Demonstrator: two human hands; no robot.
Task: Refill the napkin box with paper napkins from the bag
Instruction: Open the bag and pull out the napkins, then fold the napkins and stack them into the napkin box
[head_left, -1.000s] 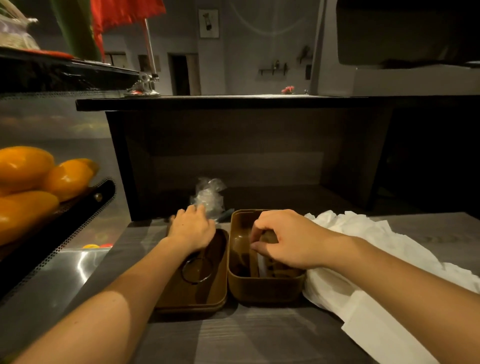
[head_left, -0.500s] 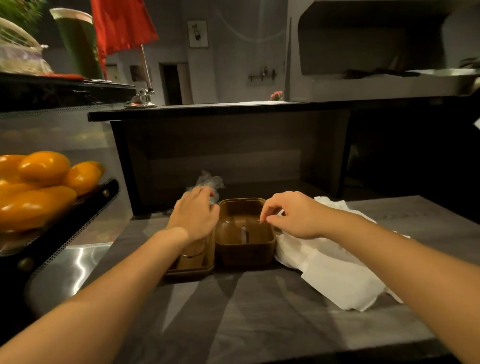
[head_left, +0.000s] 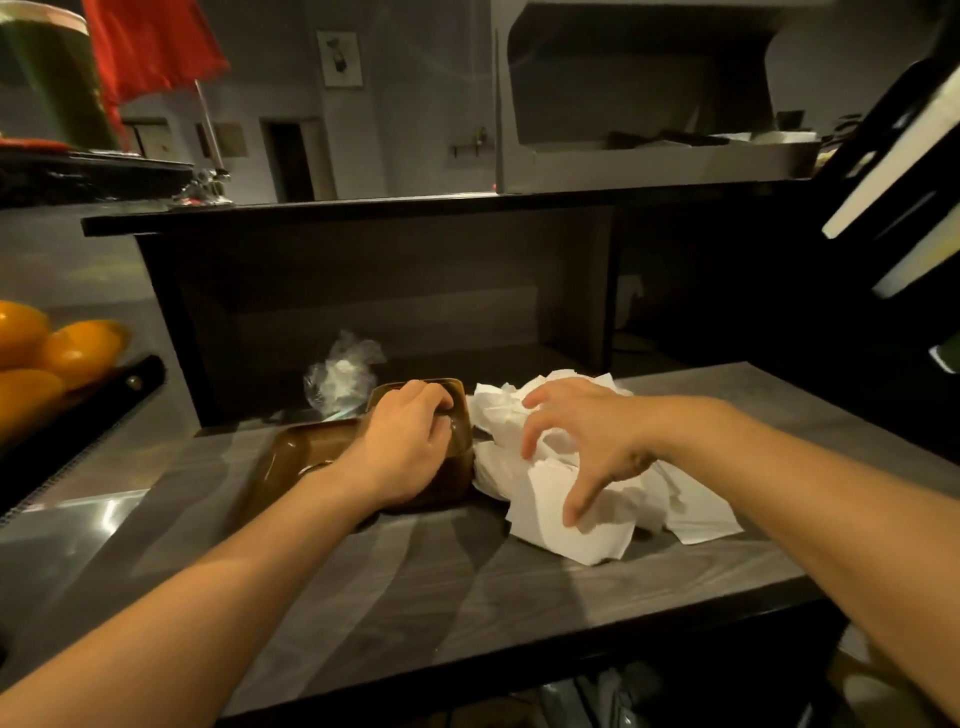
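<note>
Right now I see the left hand (head_left: 410, 447) curled over the brown napkin box (head_left: 457, 467) on the counter (head_left: 467, 582), contents hidden, its lid (head_left: 296, 457) beside it, while the right hand (head_left: 582, 441) hovers, fingers spread wide, over loose white napkins (head_left: 571, 525).

My view is dim and warm-toned, with the far room and the recess under the shelf falling into near black. Light reaches the grey surface (head_left: 467, 582) from above and ahead, throwing several soft fan-shaped shadows toward me. The white napkins (head_left: 571, 525) are the brightest patch, close to washed out. A glare streak sits on the metal panel (head_left: 104, 514) at left. Edges bow with wide-angle distortion, and the right-edge objects look smeared.
</note>
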